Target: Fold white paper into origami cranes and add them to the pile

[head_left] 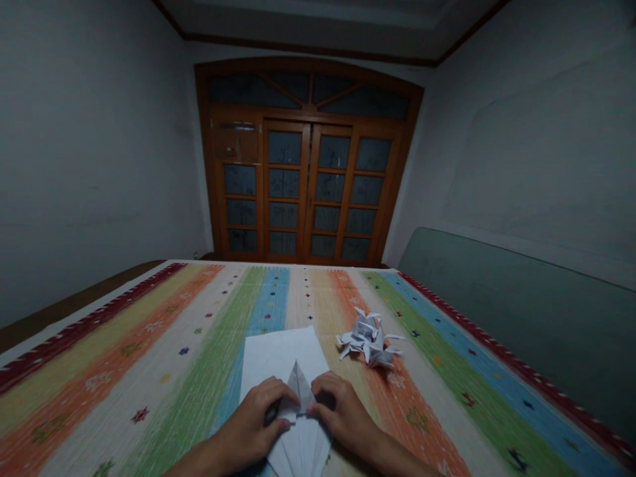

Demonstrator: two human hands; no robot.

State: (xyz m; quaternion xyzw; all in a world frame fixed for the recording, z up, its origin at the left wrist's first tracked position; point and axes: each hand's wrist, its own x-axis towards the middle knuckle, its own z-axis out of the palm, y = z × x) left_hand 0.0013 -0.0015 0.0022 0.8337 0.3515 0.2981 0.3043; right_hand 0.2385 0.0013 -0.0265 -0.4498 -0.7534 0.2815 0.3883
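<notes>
From where I stand, the folded paper [299,437] is toward the near side of the desk [82,295], roughly midway between its left and right edges. The left hand's [263,412] fingers and thumb are pinched on its left side, the right hand's [342,411] on its right, and its grey point stands up between them. I'd worry that an uneven pull could skew a crease or tear the thin layers. The loose white sheet [271,351] just beyond, partly overlapped, might slide if a knuckle pushes it, and the soft striped cloth [166,384] could give under pressing. I see no container; the heap of folded paper shapes [368,339] sits directly on the cloth, toward the desk's right edge.
</notes>
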